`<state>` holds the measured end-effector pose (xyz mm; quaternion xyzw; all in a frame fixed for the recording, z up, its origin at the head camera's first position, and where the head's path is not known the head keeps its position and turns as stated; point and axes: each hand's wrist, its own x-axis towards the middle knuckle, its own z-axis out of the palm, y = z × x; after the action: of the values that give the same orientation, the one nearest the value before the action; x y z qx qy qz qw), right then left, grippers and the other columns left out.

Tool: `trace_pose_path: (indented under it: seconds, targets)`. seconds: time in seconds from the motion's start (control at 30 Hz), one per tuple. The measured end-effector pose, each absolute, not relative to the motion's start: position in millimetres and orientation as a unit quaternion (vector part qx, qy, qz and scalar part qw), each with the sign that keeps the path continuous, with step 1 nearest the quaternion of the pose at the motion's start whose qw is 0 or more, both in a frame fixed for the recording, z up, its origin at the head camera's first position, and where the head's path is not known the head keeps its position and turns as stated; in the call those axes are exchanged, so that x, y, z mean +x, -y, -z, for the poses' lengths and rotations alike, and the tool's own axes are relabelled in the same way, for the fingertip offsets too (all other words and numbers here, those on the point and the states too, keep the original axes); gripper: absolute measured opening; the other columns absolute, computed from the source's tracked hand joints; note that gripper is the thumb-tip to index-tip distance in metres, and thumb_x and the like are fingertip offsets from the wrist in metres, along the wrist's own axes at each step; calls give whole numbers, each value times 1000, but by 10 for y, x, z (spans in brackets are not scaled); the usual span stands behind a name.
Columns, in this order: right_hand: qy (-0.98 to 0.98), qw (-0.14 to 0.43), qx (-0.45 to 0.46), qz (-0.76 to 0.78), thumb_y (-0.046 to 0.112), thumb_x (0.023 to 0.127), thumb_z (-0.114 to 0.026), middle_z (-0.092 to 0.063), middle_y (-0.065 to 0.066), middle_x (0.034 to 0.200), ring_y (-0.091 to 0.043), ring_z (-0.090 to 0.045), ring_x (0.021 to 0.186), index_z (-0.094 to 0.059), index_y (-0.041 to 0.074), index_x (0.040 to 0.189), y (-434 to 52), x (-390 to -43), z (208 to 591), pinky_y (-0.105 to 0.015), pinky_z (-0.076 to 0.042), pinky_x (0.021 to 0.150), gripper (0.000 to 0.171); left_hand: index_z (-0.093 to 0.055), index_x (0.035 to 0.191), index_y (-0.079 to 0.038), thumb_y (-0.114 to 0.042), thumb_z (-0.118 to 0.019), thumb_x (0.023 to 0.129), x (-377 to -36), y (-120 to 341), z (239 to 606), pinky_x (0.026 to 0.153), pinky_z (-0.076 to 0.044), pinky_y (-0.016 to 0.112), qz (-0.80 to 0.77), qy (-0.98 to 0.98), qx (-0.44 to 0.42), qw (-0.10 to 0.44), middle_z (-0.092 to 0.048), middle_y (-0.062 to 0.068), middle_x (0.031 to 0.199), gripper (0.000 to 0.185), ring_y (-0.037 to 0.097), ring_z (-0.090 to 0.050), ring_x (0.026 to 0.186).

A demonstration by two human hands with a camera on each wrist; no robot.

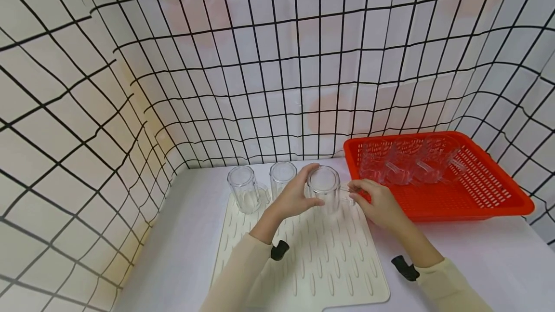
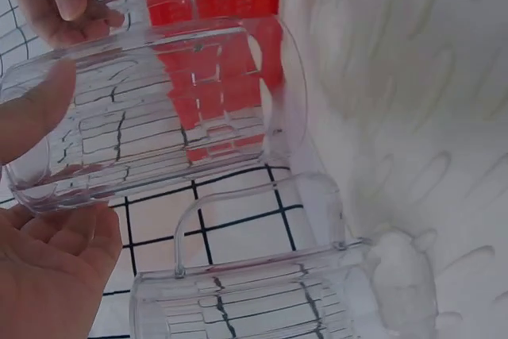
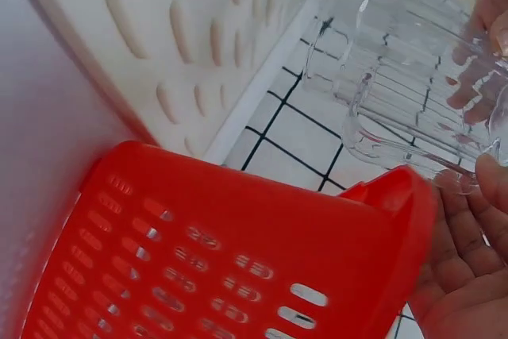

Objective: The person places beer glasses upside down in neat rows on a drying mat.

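Note:
A clear glass mug stands bottom-up over the right rear part of a cream ribbed drying mat. My left hand grips it near its upturned base, thumb on one side and fingers on the other. The right hand pinches the mug's handle between thumb and fingers. In the left wrist view the rim faces the mat; whether it touches, I cannot tell. Two more upturned mugs are to the left: one mug partly behind my left hand, another mug at the mat's rear left corner.
A red perforated basket is on the right, close to the mat, with several clear mugs lying inside. Black wire grid rises behind and at both sides. The white tabletop extends around the mat.

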<state>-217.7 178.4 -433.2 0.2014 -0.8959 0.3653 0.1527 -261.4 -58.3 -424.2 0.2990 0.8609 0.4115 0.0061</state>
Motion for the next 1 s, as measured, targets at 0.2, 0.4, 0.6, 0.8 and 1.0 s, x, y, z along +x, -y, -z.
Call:
trace_pose_path:
  seconds: [0.2,0.4,0.6,0.8,1.0]
  targets:
    - [899,141,196,-365,3,89,-68,-67,-18,108,-36,-62,101,-64,-4,115,-1804,-2283,4379,-54,-51,90,27,-28,151,-6,-11,-80,81,-2725,495,4159,114,-26,29,-351,-889,294,11,-37,8,153,88,18,-32,141]
    - [904,134,183,-363,4,89,-69,-67,-18,109,-36,-62,103,-64,-3,117,-1825,-2421,4469,-54,-50,90,29,-25,151,-2,-9,-79,81,-2817,426,4161,115,-24,28,-319,-901,294,17,-36,13,152,89,21,-32,141]
    - [911,105,172,-360,8,90,-68,-66,-17,112,-35,-61,105,-63,0,119,-1792,-2569,4551,-53,-51,90,31,-26,149,4,-5,-80,79,-2881,373,4225,115,-25,29,-299,-906,300,5,-38,18,148,88,25,-35,138]
    - [915,111,186,-341,7,89,-69,-68,-16,108,-33,-62,98,-65,0,115,-1766,-2634,4543,-51,-54,86,27,-28,146,5,-7,-81,78,-2897,356,4234,114,-28,31,-276,-914,298,-6,-41,20,144,88,28,-38,136]
    - [920,118,193,-319,6,89,-69,-68,-18,112,-37,-63,104,-66,0,116,-1750,-2669,4520,-52,-52,88,28,-27,147,5,-9,-81,78,-2931,321,4227,114,-27,30,-263,-921,287,-1,-39,20,146,89,28,-38,136]
